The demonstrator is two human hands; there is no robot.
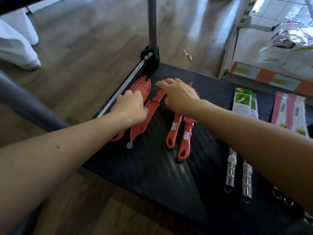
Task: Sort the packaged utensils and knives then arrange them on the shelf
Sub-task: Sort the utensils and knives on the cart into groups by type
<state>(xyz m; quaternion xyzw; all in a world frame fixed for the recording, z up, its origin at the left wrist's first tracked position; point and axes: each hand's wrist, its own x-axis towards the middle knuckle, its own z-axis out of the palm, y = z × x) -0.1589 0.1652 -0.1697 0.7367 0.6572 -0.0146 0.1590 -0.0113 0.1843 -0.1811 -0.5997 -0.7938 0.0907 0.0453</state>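
Red tools (153, 106) on the shelf (169, 170) – two hands busy.
Left hand (132, 107) lies on a spatula (142, 85), grip unclear; right hand (179, 97) spread wide, two handles (174, 131) below it.

Looks like a small shop or stockroom. At upper right, a pale slotted shelving upright (243, 17), bagged goods (288, 39) above an orange label strip (304, 88) with yellow price tags (242, 70). At right, carded retail packs (243, 102) on a black fabric shelf (160, 167). Wood-look floor (84, 39) at upper left.
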